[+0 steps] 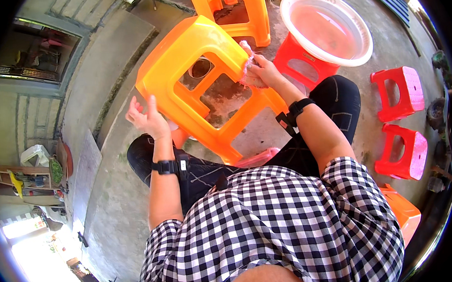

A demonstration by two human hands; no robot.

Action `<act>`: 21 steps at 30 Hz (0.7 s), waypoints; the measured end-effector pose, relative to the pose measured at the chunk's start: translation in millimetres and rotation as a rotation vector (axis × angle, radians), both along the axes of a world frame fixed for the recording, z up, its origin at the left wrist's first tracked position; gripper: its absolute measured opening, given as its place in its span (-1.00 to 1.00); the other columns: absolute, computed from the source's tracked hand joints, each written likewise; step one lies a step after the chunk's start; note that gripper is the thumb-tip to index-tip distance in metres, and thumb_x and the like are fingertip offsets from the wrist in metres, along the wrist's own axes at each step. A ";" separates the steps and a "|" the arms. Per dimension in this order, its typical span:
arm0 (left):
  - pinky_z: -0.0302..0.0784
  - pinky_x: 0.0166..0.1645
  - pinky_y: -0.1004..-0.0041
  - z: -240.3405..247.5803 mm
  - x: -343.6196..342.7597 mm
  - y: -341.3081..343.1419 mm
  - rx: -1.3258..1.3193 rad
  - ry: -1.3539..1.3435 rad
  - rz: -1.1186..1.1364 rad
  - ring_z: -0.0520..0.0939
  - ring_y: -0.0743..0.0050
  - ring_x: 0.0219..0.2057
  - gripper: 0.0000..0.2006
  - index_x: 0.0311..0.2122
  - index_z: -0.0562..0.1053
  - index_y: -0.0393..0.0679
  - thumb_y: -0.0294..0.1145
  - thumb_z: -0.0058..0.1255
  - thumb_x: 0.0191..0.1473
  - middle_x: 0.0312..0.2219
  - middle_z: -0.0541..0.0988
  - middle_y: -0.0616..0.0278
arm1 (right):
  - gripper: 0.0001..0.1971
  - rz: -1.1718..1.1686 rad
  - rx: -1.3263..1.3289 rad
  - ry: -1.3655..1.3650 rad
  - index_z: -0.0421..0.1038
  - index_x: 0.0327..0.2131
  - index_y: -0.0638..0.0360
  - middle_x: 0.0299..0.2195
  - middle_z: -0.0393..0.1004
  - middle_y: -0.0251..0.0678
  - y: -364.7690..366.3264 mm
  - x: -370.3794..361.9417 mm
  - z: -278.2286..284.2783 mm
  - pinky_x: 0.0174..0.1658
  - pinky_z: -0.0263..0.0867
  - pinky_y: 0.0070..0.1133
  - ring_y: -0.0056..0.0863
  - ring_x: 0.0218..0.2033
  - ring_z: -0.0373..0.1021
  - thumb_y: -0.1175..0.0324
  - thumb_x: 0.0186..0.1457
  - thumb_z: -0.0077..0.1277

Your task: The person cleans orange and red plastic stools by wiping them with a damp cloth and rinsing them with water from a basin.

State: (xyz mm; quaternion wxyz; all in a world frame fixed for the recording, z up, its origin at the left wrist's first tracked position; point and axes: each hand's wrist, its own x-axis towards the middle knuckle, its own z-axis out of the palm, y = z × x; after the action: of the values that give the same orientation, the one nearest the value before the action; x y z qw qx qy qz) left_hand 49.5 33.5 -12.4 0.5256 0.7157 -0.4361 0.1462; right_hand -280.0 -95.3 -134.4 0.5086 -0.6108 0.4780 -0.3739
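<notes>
An orange plastic stool (168, 54) stands tilted before my knees, its open underside and legs turned partly toward me. My right hand (266, 74) is closed on a pink scrubbing cloth (247, 49), crumpled against the stool's right side. Near the stool's left edge, my left hand (150, 120) has its fingers apart and holds nothing; whether it touches the plastic is hard to see. Both wrists wear black straps.
Ahead on the right, a white-rimmed basin (359, 61) with pinkish liquid rests on a red stool (297, 54). Another orange stool (260, 17) stands farther off. Two small red stools (412, 88) are at the right. Concrete floor (117, 185) lies to my left.
</notes>
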 end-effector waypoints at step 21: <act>0.00 0.35 0.08 5.2 -123.8 -66.9 -0.040 1.844 -1.042 0.26 0.16 0.20 -0.13 0.21 0.21 -0.15 0.43 -0.12 0.05 0.16 0.30 0.10 | -0.45 -0.108 -0.277 0.164 0.35 0.09 0.14 0.03 0.40 -0.14 24.5 30.6 49.4 0.07 0.27 -0.36 -0.09 0.01 0.34 0.23 -0.01 0.16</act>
State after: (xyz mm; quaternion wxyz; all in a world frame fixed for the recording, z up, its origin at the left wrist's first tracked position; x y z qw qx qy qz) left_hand -74.3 -33.4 -7.2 0.6629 0.2656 -0.1191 -0.6898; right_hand -249.4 -70.8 -85.1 0.3579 -0.6771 0.4938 -0.4118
